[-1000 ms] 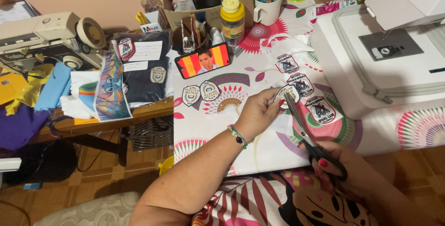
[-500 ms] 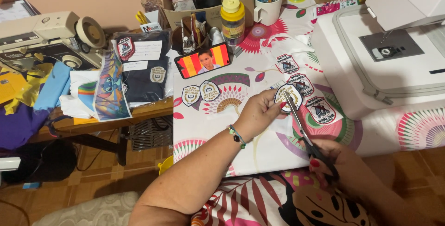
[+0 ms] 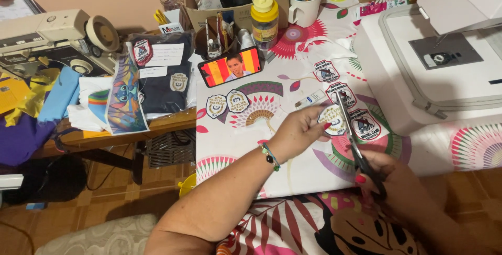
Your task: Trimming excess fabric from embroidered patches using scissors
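My left hand (image 3: 299,130) pinches a round white embroidered patch (image 3: 334,119) just above the patterned tablecloth (image 3: 235,145). My right hand (image 3: 384,174) grips dark-handled scissors (image 3: 351,136), whose blades reach up along the patch's right edge. Several finished crest patches lie nearby: two (image 3: 226,103) to the left of my left hand, and others (image 3: 365,124) to the right and above the scissors.
A white sewing machine (image 3: 444,61) fills the right. A phone (image 3: 230,67) showing a video leans behind the patches, with a yellow-lidded bottle (image 3: 264,21), a mug of tools (image 3: 305,1) and a cluttered box. Folded dark garments (image 3: 164,74), fabrics and an old machine (image 3: 47,35) sit left.
The scissors' blades have shifted slightly up and left along the patch, and my left hand has turned the patch a little. Everything else stays put.
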